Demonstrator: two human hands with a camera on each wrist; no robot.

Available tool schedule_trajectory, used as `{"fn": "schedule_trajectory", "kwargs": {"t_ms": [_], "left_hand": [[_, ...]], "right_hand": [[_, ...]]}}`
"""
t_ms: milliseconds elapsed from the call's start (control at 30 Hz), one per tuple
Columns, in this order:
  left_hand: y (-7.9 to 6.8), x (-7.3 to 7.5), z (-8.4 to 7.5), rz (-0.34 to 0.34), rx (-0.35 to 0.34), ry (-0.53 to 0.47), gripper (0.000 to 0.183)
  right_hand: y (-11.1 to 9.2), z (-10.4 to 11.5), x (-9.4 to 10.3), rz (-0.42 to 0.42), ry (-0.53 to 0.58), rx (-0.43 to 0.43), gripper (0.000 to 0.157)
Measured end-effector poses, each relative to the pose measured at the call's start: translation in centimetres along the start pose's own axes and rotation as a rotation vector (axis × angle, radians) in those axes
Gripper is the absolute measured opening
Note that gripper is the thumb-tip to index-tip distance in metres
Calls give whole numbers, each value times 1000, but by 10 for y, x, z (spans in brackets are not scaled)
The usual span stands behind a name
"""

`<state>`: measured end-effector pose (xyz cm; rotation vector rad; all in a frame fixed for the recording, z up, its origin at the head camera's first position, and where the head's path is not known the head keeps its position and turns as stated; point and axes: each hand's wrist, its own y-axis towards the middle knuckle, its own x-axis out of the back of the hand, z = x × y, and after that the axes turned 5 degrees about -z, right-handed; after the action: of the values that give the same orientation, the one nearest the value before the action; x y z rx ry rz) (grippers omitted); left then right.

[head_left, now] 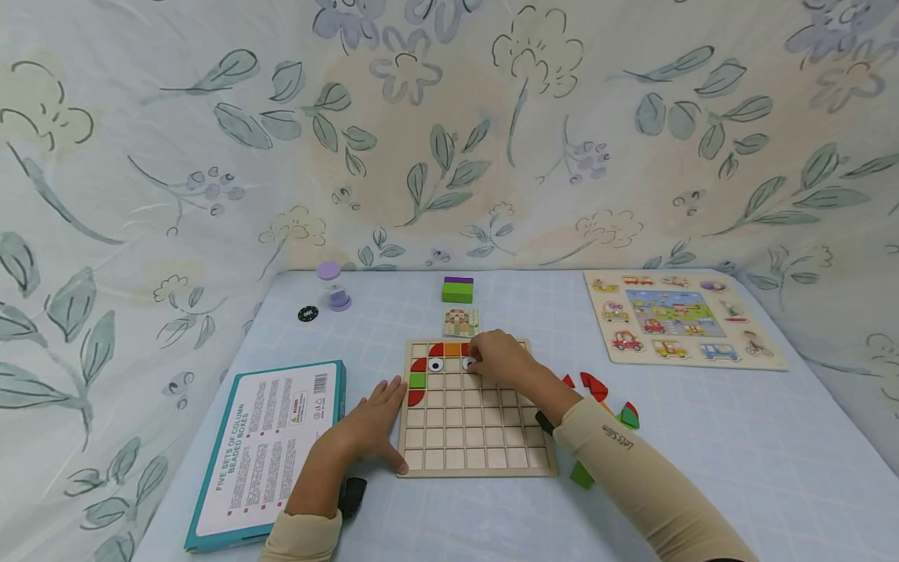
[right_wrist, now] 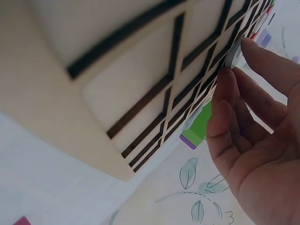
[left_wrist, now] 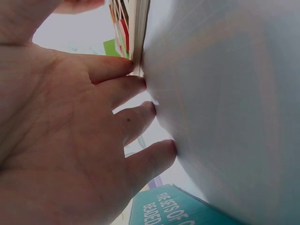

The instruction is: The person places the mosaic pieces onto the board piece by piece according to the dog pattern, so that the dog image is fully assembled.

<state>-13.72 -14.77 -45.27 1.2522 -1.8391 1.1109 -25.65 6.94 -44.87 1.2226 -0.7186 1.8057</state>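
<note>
A wooden grid board (head_left: 481,437) lies on the table. Along its upper left cells are red rounded pieces (head_left: 417,397), a green square (head_left: 417,380), an orange square (head_left: 452,350) and a white eye disc (head_left: 435,364). My right hand (head_left: 502,359) reaches over the top rows and pinches a second eye disc (right_wrist: 233,55) between thumb and fingertip, close over the board. My left hand (head_left: 368,425) rests at the board's left edge, fingers spread and thumb at the lower left corner. Behind the board is a small patterned card (head_left: 460,321).
Loose red, orange and green pieces (head_left: 628,416) lie right of the board, partly behind the right sleeve. A teal-edged box (head_left: 270,445) lies at left. Farther back are a purple hourglass (head_left: 334,287), a black chip (head_left: 307,314), a green-and-purple block (head_left: 457,290) and a vehicle puzzle (head_left: 684,320).
</note>
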Motion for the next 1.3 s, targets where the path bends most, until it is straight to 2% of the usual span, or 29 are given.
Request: {"fn": "schedule_trajectory", "kwargs": {"t_ms": [133,233,333,400,500,633,700,800,933,1200,1300], "left_hand": [[0,-1,0,3,0,6,118],[1,-1,0,7,0,10,118],[1,-1,-1,8,3,12,117],[0,-2,-2,6,13,14,118],[-1,-2,-4,1,22,10,117],[-4,-3,-7,1,32,-3,117],[-5,-4,-8,0,34,-6,117],[-6,-8,-9,3,33,-8,116],[-7,-8,-6,1,27,-18,116],[-6,-9,-5,-12,18,-26,116],[-5,-9,-4,-8,16,-28,116]], "right_hand": [[-2,-1,4,8,6,-16,17],[-5,-8,16,-7,23,-26,18],[-14,-22,34,-41,17,-27,17],[-24,-37,46,-36,-10,-30,15],[-42,-61,57,30,-48,-47,15],[-62,-88,57,138,-77,-103,16],[-70,-97,54,163,-65,-129,15],[-78,-106,50,172,-20,-124,10],[-77,-108,48,179,-1,-99,3],[-64,-105,54,260,-88,-91,7],[-58,-99,56,245,-83,-76,8]]}}
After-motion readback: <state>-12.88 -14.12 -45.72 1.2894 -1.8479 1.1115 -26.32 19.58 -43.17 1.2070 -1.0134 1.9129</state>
